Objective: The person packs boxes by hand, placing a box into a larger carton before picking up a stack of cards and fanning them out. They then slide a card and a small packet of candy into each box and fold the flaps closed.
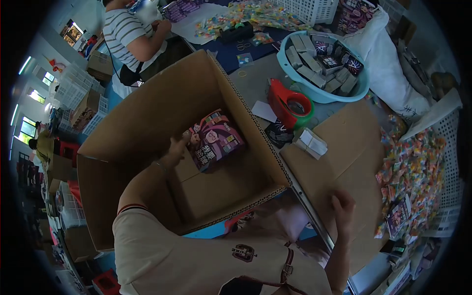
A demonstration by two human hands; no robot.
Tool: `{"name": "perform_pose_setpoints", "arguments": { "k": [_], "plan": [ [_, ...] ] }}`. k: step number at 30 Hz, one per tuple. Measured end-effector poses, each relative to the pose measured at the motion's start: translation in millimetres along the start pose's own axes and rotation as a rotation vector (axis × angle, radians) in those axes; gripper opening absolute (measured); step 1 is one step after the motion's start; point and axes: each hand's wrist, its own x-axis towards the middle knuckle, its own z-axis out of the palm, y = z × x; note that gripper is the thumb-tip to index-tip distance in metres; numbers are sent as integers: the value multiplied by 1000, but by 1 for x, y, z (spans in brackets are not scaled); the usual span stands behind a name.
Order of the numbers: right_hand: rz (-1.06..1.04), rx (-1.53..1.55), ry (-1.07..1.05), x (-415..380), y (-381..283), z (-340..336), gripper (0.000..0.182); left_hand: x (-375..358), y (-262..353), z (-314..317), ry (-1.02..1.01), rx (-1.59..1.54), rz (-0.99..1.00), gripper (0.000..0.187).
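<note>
A large brown cardboard carton (142, 110) stands with its top facing me. Inside it, a purple and pink printed box (215, 140) with cartoon figures and large white characters lies on the bottom, toward the right wall. My left hand (174, 151) reaches down into the carton, its fingers apart and fingertips right at the left edge of the printed box. Outside the carton, my right hand (342, 202) is loosely curled over a flat cardboard sheet (351, 147) on the table, with nothing showing in its fingers.
A red tape dispenser (290, 104) and a banded stack of white cards (311, 143) lie right of the carton. Behind is a light blue basin (322, 96) of card bundles. Colourful small packets (410, 172) heap at right. A person in a striped shirt (129, 37) works beyond the carton.
</note>
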Motion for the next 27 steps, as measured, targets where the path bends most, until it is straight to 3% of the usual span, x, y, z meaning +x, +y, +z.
{"name": "perform_pose_setpoints", "arguments": {
  "k": [1,4,8,11,13,14,16,18,19,20,22,24,26,27],
  "plan": [
    [-78,-65,25,-3,1,2,23,-13,-4,10,3,164,-196,81],
    [-59,-58,62,-10,-1,8,21,5,-45,25,-172,47,-281,70],
    [-75,-110,106,-12,-12,12,21,22,-45,11,-293,183,-317,67],
    [-175,-318,107,-11,-23,20,20,9,-22,12,-313,343,-147,68],
    [-288,-355,107,-11,-26,20,19,-16,17,18,-284,658,-242,63],
    [-285,-352,118,-14,-23,19,19,-2,17,7,-289,665,-235,63],
    [-304,-314,75,-12,-14,13,18,37,20,-25,-440,1468,507,60],
    [-307,-279,53,-13,-14,7,18,-43,155,-1,-377,1507,252,59],
    [-304,-243,29,-14,-13,6,18,-9,154,-52,-234,1282,375,47],
    [-310,-232,34,-15,-11,5,18,-55,222,-23,-52,1554,361,41],
    [-372,-208,35,-16,-5,4,17,-62,280,-11,151,1134,722,36],
    [-396,-180,37,-18,-3,1,17,-78,321,32,35,1004,1263,38],
    [-417,-158,44,-20,-1,-1,17,-112,347,107,-164,954,1150,50],
    [-439,-144,34,-20,0,-2,16,-97,350,142,-240,994,1453,56]
  ]
}}
